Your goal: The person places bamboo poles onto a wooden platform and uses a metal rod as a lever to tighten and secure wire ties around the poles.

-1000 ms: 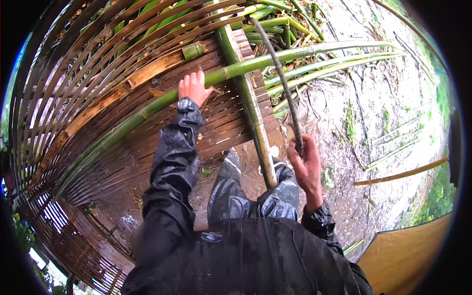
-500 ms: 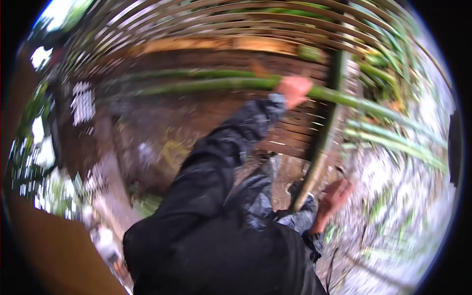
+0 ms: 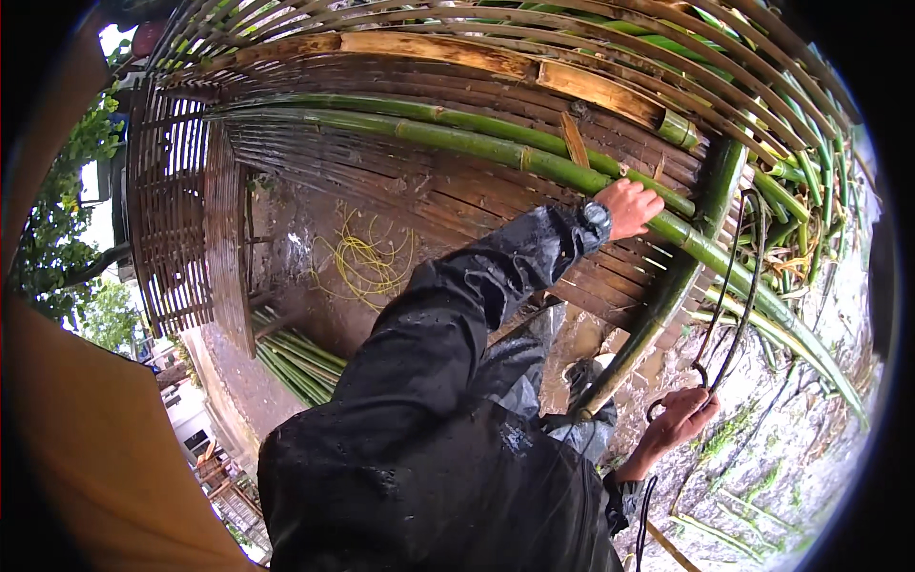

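Note:
A long green bamboo pole (image 3: 457, 143) lies across the slatted bamboo platform (image 3: 477, 205). My left hand (image 3: 630, 208) is closed over this pole near its right part, fingers curled on top. Beyond it runs a second green bamboo pole (image 3: 534, 138), nearly parallel. Low on the right, my right hand (image 3: 681, 419) is closed around a long, narrow, dark looped thing (image 3: 746, 305). It rises from my fingers toward the poles, and its kind is unclear. A thick green bamboo crossbar (image 3: 658, 319) passes under the held pole, between my hands.
A curved slatted railing (image 3: 591, 33) borders the far side, with split bamboo (image 3: 438, 52) along it. Yellow cord (image 3: 367, 262) lies coiled on the ground at left, near a bundle of green poles (image 3: 300, 362). Leafy stalks (image 3: 791, 219) are heaped at right.
My left hand has shifted right along the view, still on the pole. My right hand has moved slightly right and down, and the dark looped thing now shows clearly. The blur has gone.

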A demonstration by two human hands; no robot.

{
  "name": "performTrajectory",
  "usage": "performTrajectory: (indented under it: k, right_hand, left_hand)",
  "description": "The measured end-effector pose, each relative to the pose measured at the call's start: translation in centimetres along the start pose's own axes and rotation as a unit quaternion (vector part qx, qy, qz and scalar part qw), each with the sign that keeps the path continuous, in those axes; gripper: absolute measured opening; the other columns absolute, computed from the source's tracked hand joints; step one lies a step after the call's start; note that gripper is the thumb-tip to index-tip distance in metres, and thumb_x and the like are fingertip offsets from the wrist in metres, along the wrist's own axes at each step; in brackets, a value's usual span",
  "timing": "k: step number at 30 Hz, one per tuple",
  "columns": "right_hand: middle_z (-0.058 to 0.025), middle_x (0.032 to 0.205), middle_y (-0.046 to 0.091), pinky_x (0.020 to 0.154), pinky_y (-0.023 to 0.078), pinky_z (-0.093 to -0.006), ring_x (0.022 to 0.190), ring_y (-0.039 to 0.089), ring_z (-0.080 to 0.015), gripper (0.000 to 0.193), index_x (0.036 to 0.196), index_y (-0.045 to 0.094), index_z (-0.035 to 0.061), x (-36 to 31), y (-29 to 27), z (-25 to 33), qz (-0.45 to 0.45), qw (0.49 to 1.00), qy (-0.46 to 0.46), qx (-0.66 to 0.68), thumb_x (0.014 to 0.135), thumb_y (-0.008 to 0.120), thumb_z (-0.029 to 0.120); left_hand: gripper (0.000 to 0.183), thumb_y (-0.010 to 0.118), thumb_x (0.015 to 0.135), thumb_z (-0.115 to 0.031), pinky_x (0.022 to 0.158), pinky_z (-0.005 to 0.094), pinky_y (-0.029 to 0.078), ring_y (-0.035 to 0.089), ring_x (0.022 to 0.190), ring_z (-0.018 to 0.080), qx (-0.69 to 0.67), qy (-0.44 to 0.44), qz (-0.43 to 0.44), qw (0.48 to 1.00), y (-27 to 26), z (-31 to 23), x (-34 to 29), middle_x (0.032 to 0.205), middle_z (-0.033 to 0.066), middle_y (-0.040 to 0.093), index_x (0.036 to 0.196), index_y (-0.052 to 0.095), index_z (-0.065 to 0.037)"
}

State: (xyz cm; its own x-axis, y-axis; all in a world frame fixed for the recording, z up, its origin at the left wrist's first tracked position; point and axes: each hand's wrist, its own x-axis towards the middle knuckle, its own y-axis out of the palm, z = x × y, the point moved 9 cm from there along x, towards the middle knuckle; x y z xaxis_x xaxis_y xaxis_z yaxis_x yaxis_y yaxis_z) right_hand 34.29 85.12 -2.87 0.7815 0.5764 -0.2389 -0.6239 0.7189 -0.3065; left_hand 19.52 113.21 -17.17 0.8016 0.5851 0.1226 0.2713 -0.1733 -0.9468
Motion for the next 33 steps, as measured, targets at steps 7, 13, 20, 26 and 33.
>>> performTrajectory:
  k: [7, 13, 20, 26, 33]
  right_hand:
    - [0.0002, 0.078, 0.05, 0.055, 0.04, -0.0248, 0.063, 0.046, -0.0073, 0.025, 0.122, 0.049, 0.0029, -0.7, -5.3, -4.2, -0.087, 0.996, 0.012, 0.012, 0.107, 0.053, 0.022]
    - [0.0006, 0.084, 0.053, 0.054, 0.04, -0.0242, 0.065, 0.047, -0.0053, 0.035, 0.133, 0.049, 0.0044, -0.3, -1.5, -1.5, 0.005, 0.991, 0.037, -0.132, 0.108, 0.052, 0.029]
    - [-0.0197, 0.103, 0.072, 0.075, 0.055, -0.0394, 0.085, 0.073, -0.0306, 0.034, 0.135, 0.057, 0.0046, -1.8, -0.5, -0.4, 0.038, 0.984, -0.007, -0.175, 0.105, 0.056, 0.02]
    - [-0.0175, 0.101, 0.07, 0.074, 0.053, -0.0349, 0.082, 0.071, -0.0243, 0.03, 0.133, 0.06, 0.0041, -2.3, 1.6, -1.5, 0.044, 0.989, -0.001, -0.143, 0.105, 0.056, 0.015]
    - [-0.0116, 0.081, 0.064, 0.062, 0.048, -0.0326, 0.065, 0.061, -0.0185, 0.03, 0.132, 0.061, 0.0053, -3.2, 1.4, -1.6, 0.035, 0.989, -0.025, -0.143, 0.105, 0.057, 0.016]
  left_hand:
    - [0.062, 0.087, 0.069, -0.041, 0.084, 0.0421, 0.057, 0.07, 0.102, 0.0301, -0.087, 0.047, -0.044, 0.994, -1.1, -2.1, 1.3, 0.11, 0.0101, 0.072, 0.118, 0.068, -0.007]
    - [0.065, 0.088, 0.069, -0.04, 0.083, 0.0384, 0.056, 0.067, 0.098, 0.0228, 0.05, -0.009, 0.038, 0.998, -0.4, -0.8, 0.3, 0.109, 0.0036, 0.069, 0.122, 0.065, -0.012]
    - [0.06, 0.087, 0.072, -0.039, 0.084, 0.0366, 0.055, 0.067, 0.099, 0.0219, 0.047, -0.009, 0.043, 0.998, -0.2, -2.1, 1.5, 0.108, 0.0031, 0.069, 0.12, 0.064, -0.011]
    - [0.059, 0.086, 0.073, -0.04, 0.084, 0.0364, 0.055, 0.067, 0.1, 0.0213, 0.059, -0.004, 0.047, 0.997, 0.0, -1.9, 1.4, 0.109, 0.0023, 0.069, 0.12, 0.065, -0.012]
    - [0.056, 0.088, 0.069, -0.039, 0.079, 0.0363, 0.055, 0.066, 0.092, 0.0213, 0.051, 0.012, 0.003, 0.999, -0.7, -2.4, 1.5, 0.099, 0.0019, 0.066, 0.112, 0.063, -0.012]
